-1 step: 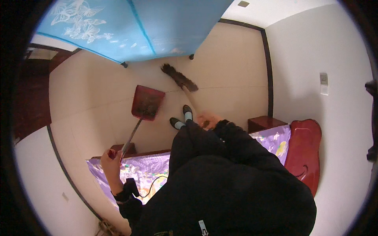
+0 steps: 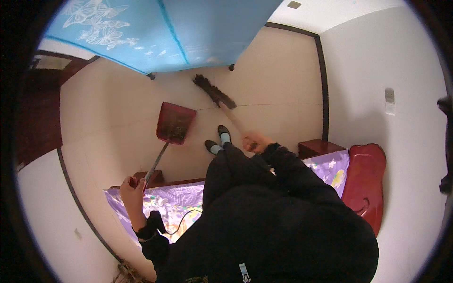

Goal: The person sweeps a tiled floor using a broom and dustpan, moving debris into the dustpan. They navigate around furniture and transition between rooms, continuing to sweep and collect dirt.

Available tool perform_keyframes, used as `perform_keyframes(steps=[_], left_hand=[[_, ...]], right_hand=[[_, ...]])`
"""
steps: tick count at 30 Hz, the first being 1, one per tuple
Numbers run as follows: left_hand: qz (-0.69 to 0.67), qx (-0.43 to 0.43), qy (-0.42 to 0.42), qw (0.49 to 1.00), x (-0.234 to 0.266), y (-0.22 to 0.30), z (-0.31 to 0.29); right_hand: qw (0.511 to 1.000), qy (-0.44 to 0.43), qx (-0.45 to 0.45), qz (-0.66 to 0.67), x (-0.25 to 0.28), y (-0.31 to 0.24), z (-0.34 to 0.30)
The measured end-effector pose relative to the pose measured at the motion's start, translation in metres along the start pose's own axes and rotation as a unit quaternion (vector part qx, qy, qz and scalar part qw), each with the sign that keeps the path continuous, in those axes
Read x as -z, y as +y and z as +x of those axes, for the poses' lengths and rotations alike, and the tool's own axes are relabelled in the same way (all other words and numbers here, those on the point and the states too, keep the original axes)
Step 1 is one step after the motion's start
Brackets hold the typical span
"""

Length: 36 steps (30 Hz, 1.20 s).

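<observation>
Two tools are in hand, both placed here relative to the shoes [image 2: 218,139] on the beige floor [image 2: 108,122]. Left hand [image 2: 132,189], fingers wrapped tight around the end of the thin metal shaft of the dustpan [image 2: 174,122]; the red pan lies just left of the shoes, dark debris in its tray. Right hand [image 2: 255,141], fingers curled around the wooden stick of the broom [image 2: 214,92]; the dark bristle head rests on the floor ahead of the shoes, just short of the blue bed [image 2: 165,33]. Both tools are judged light and stiff: the pan would tip and spill if its long shaft twists, so a firm hold at the shaft end suits it; the bristles are soft and will bend, and the stick is best held along its bare length. Behind the shoes, a purple flowered sheet [image 2: 174,203] with a dark cable across it; to their right, a low red-brown stand [image 2: 318,147] and a glossy red chair [image 2: 365,181] against the white wall [image 2: 377,70]. Bed legs ahead of the shoes may block the broom's sweep
</observation>
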<state>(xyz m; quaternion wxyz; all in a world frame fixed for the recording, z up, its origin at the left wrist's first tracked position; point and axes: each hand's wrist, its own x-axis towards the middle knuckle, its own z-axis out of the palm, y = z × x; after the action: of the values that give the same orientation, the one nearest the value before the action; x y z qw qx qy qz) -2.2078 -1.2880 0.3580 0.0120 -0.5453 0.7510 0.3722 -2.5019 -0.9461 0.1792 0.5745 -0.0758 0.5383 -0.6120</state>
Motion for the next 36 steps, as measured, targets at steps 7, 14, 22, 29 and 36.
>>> perform_keyframes(steps=[7,14,22,29,36], left_hand=[[0.044,0.032,0.054,0.997,0.024,-0.059,0.021],[-0.045,0.058,0.079,0.994,0.027,-0.075,0.024],[-0.083,0.062,0.073,0.992,0.019,-0.046,0.016],[0.013,0.065,0.094,0.993,0.031,-0.052,0.032],[-0.15,0.132,0.067,0.978,0.058,-0.093,0.071]], right_hand=[[0.916,0.203,-0.284,0.198,0.028,-0.044,-0.101],[0.854,0.273,-0.229,0.379,0.105,-0.001,-0.162],[0.879,0.358,-0.201,0.241,0.177,0.065,-0.098],[0.913,0.245,-0.269,0.183,0.048,0.068,0.032],[0.897,0.163,-0.316,0.264,-0.087,0.077,0.06]])
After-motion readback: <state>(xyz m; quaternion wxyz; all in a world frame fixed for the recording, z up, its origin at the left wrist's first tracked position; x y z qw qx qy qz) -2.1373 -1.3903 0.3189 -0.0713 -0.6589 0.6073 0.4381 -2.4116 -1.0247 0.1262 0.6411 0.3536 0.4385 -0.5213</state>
